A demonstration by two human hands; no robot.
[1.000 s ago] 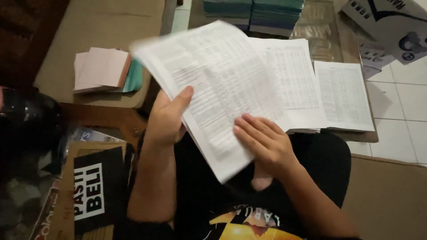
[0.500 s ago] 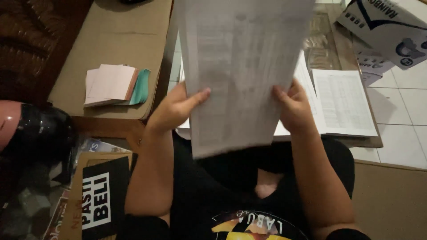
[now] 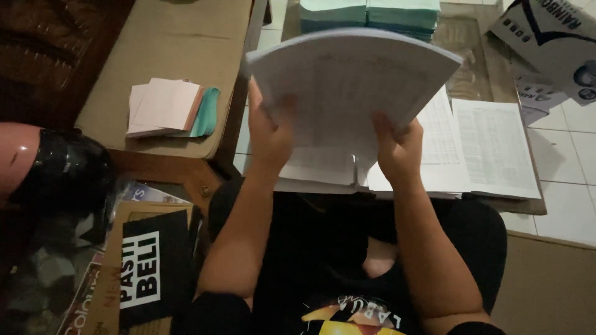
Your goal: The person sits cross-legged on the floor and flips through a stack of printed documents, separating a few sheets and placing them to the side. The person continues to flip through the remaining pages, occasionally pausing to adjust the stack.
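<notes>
I hold a thick sheaf of white printed sheets point(image 3: 347, 80) up in front of me, its top edge bowed into an arch. My left hand point(image 3: 268, 133) grips its lower left side and my right hand point(image 3: 397, 149) grips its lower right side. Below the sheaf, more white printed sheets point(image 3: 496, 146) lie flat on a low wooden table point(image 3: 472, 68). My crossed legs in dark clothes sit under both forearms.
A stack of pale green paper point(image 3: 369, 13) stands at the table's far edge. Pink and teal paper pads point(image 3: 167, 108) lie on a tan surface point(image 3: 180, 43) at left. A white cardboard box point(image 3: 552, 43) sits at upper right, a dark rounded object point(image 3: 56, 170) and printed cartons at left.
The sheaf has been raised and tipped from upright-facing to nearly edge-on, bowing at the top. Both hands stayed on its lower corners and moved up.
</notes>
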